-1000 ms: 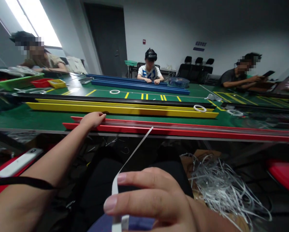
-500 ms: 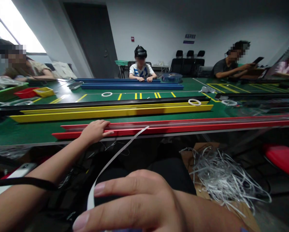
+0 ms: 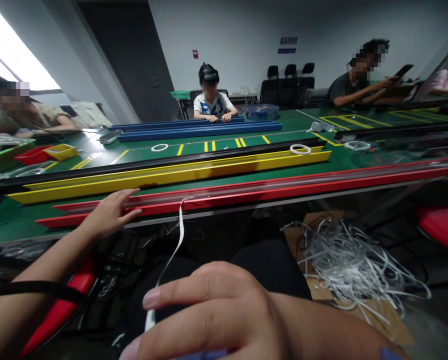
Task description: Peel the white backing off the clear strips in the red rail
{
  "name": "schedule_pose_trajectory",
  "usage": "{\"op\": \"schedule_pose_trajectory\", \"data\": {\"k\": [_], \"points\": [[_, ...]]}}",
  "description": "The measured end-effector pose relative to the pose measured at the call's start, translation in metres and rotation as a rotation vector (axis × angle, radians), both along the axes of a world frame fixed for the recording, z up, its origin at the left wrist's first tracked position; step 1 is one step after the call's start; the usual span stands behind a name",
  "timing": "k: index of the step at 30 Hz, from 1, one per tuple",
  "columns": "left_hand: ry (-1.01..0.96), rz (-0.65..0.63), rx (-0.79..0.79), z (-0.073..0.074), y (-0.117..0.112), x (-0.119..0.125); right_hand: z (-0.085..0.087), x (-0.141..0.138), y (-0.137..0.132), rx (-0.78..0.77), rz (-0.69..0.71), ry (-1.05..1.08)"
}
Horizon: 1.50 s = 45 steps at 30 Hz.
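Across the near edge of the table lies a long red channel-shaped rail (image 3: 276,192) with a clear strip along its inside. My left hand (image 3: 113,212) grips the rail near its left end, fingers over the top and thumb on the near side. A narrow white strip (image 3: 181,227) runs from the rail down to my right hand (image 3: 212,310), close to the camera. The strip passes between the fingers of my right hand, which are closed on it; the thumb is mostly hidden.
Behind the red rail lie a yellow rail (image 3: 171,176) and a black rail (image 3: 141,164), with a white ring (image 3: 300,149) on the yellow one. Tangled white strips (image 3: 359,265) lie on cardboard at lower right, near a red stool (image 3: 443,230). Several people sit around the table.
The red rail and my left hand have shifted left together. The white strip now meets the rail farther left and hangs more steeply. My view has turned slightly.
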<state>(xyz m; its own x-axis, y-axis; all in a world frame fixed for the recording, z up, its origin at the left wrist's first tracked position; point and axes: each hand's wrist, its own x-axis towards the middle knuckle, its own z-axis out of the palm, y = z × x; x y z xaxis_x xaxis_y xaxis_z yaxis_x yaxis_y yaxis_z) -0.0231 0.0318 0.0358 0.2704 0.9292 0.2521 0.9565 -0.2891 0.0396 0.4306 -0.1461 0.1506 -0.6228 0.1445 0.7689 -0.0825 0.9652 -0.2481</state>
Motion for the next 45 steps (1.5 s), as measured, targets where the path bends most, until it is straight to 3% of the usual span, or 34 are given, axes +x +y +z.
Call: {"op": "schedule_pose_trajectory", "data": {"k": [3,6,10,14,16,18,21,25,27,31,33,40,42,45], "points": [[-0.074,-0.239,0.049,0.011,-0.029,0.073,-0.003,-0.004,0.005,-0.103,0.095,0.058],[-0.011,-0.519,0.011,0.017,-0.049,0.142,0.007,0.003,0.004,-0.301,0.111,0.055],[-0.048,-0.666,0.024,0.020,-0.058,0.183,0.018,0.027,0.009,-0.496,0.005,0.057],[-0.082,-0.707,0.049,0.027,-0.063,0.194,0.005,0.042,0.036,-0.565,-0.308,-0.082],[-0.104,-0.714,0.121,0.031,-0.067,0.201,-0.012,0.037,0.054,-0.584,-0.534,-0.169],[-0.136,-0.703,0.205,0.032,-0.071,0.209,-0.032,0.027,0.068,-0.659,-0.634,-0.254],[-0.141,-0.693,0.321,0.031,-0.075,0.220,-0.061,0.008,0.082,-0.868,-0.476,-0.336],[-0.141,-0.711,0.437,0.030,-0.074,0.224,-0.090,-0.007,0.094,-1.218,-0.285,-0.202],[-0.161,-0.741,0.472,0.031,-0.072,0.222,-0.101,-0.010,0.102,-1.350,-0.207,-0.110],[-0.177,-0.817,0.470,0.031,-0.070,0.224,-0.116,-0.015,0.123,-1.765,0.204,-0.003],[-0.175,-0.836,0.464,0.028,-0.071,0.228,-0.121,-0.020,0.132,-1.871,0.299,0.038],[-0.220,-0.746,0.597,0.014,-0.064,0.222,-0.122,-0.030,0.140,-1.667,0.063,0.188],[-0.246,-0.613,0.606,0.014,-0.050,0.215,-0.121,-0.027,0.139,-1.608,-0.042,0.194],[-0.208,-0.328,0.442,0.014,-0.019,0.209,-0.120,-0.022,0.139,-1.499,-0.180,0.209]]}}
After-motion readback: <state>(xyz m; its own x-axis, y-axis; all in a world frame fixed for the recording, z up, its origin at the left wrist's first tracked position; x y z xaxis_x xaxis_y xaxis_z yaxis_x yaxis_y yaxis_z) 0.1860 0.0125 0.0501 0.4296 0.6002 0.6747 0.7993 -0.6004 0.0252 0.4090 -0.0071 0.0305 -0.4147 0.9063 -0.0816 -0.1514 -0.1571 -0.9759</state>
